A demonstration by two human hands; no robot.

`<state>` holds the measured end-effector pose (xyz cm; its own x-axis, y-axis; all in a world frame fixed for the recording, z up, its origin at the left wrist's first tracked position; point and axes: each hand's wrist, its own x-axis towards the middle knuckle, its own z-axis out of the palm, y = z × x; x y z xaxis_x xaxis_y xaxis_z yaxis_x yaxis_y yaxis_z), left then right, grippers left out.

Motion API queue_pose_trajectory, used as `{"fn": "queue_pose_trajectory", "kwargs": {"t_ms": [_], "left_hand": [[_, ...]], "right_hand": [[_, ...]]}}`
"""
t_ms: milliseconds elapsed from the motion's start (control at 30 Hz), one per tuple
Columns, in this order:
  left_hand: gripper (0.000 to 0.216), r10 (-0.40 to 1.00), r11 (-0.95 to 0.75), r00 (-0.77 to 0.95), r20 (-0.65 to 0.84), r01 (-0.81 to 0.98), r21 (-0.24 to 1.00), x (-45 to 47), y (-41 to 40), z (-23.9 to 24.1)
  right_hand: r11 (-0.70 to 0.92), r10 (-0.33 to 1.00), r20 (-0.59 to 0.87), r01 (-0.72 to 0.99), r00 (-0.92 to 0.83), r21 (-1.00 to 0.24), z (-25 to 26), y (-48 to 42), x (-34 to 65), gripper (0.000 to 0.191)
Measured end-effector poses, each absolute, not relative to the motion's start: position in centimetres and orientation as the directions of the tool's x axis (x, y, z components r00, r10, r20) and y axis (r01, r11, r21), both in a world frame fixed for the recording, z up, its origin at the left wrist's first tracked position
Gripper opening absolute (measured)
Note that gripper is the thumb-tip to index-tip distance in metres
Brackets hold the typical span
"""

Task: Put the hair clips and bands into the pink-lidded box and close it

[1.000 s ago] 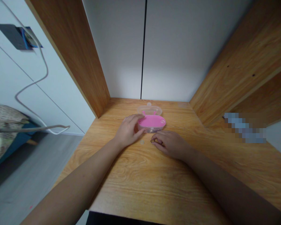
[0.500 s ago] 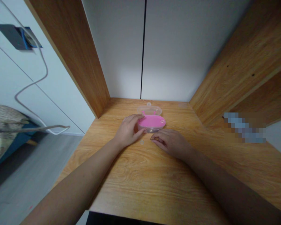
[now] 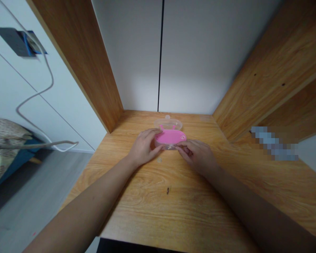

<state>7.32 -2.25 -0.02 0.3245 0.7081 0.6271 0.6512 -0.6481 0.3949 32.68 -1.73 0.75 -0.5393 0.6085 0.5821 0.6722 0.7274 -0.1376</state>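
A small oval case with a pink top and clear sides stands on the wooden table. My left hand grips its left end, fingers over the top and thumb at the front. At the front right edge of the case is my right hand, its thumb and fingertips pinched together; what lies between them is hidden. Below the left thumb lies a small clear ring-like piece. Nearer to me a tiny dark piece shows against the tabletop, too small to name.
Behind the case is a clear oval lid with pink tabs. Wooden panels flank the table, and a pale panel backs it. A white cable hangs at the left. A blurred-out object lies at the right.
My right hand has moved slightly right and up to the case's front edge. The thin dark loop at its fingertips no longer shows there; a tiny dark piece now appears nearer to me.
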Motion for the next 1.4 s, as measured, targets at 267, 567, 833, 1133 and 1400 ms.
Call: {"fn": "queue_pose_trajectory", "kwargs": {"t_ms": [267, 567, 833, 1133, 1400], "left_hand": [[0.048, 0.709, -0.643, 0.321, 0.628, 0.660, 0.389, 7.35, -2.29, 0.03], [0.048, 0.726, -0.632, 0.325, 0.606, 0.663, 0.402, 7.32, -2.28, 0.05], [0.047, 0.723, -0.633, 0.319, 0.613, 0.661, 0.403, 7.35, -2.34, 0.08], [0.047, 0.702, -0.655, 0.327, 0.632, 0.645, 0.394, 7.33, -2.26, 0.02], [0.049, 0.664, -0.696, 0.347, 0.662, 0.611, 0.377, 7.37, -2.38, 0.07]], "right_hand": [[0.766, 0.592, 0.539, 0.626, -0.599, -0.145, 0.70, -1.79, 32.40, 0.018], [0.762, 0.613, 0.508, 0.623, -0.605, -0.177, 0.79, -1.76, 32.45, 0.016], [0.755, 0.619, 0.506, 0.631, -0.600, -0.176, 0.82, -1.92, 32.35, 0.016], [0.756, 0.565, 0.643, 0.638, -0.518, -0.151, 1.14, -1.92, 32.49, 0.014], [0.687, 0.582, 0.756, 0.678, -0.300, -0.260, 0.93, -1.59, 32.46, 0.013]]}}
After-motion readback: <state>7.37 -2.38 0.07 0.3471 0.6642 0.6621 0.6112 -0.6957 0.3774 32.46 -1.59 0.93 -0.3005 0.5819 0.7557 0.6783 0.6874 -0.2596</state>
